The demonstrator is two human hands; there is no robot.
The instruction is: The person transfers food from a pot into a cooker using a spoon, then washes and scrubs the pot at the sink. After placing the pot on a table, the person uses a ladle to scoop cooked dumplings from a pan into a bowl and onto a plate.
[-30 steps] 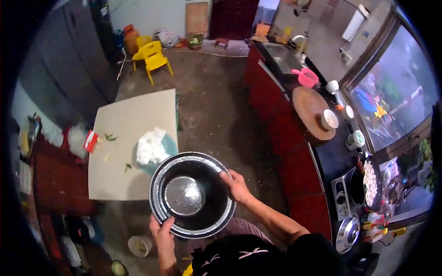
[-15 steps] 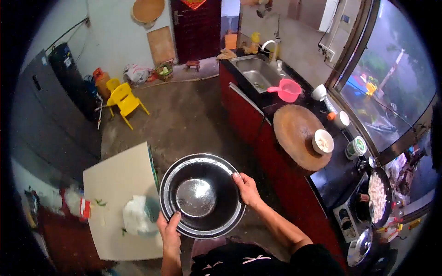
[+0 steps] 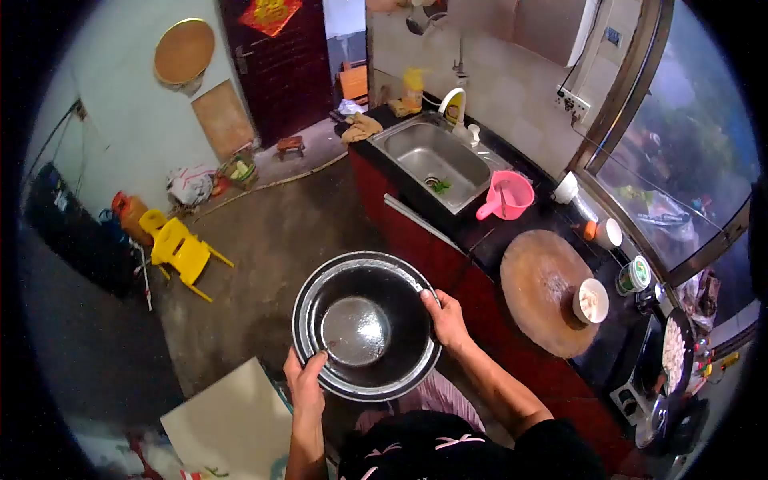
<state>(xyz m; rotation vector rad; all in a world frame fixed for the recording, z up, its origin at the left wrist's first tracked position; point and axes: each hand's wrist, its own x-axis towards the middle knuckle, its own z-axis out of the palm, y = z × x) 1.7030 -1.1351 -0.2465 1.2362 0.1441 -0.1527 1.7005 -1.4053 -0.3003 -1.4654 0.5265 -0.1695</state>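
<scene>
A wide dark metal basin (image 3: 358, 330) with a shiny rim is held in front of my body, its inside wet-looking and reflecting light. My left hand (image 3: 306, 382) grips the rim at the lower left, thumb over the edge. On the right side of the rim, my right hand (image 3: 445, 320) is closed with its thumb on top; the fingers underneath are hidden. Nearest to the basin on the right is the red cabinet front (image 3: 512, 372) below the counter.
Along the counter are a steel sink (image 3: 400, 152) with some greens, a pink dipper (image 3: 516, 194), a round wooden board (image 3: 544, 288), a white bowl (image 3: 590, 301) and a pan (image 3: 677, 352) on a stove. A pale table (image 3: 228, 416) and yellow chair (image 3: 182, 252) stand left.
My view has moved forward toward the sink and turned right. The basin stays in both hands; the table has slid toward the lower left of view.
</scene>
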